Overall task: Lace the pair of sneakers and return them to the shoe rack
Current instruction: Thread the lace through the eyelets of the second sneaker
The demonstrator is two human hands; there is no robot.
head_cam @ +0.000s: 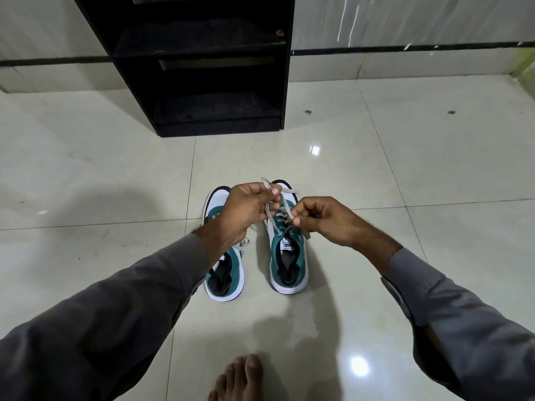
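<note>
My left grip (246, 208) pinches one end of the grey lace (272, 206) and my right grip (321, 219) pinches the other, both above the right sneaker (289, 256). The left sneaker (224, 273) sits just beside it on the floor (115, 175), the black shoe rack (202, 68) far behind

Glossy pale tiled floor (376, 175) with thin grout lines and bright ceiling-light reflections. Pale glossy wall (405, 21) behind, with a black band (405, 49) near its base. A black open-shelved rack (202, 68) stands against the wall.
</note>
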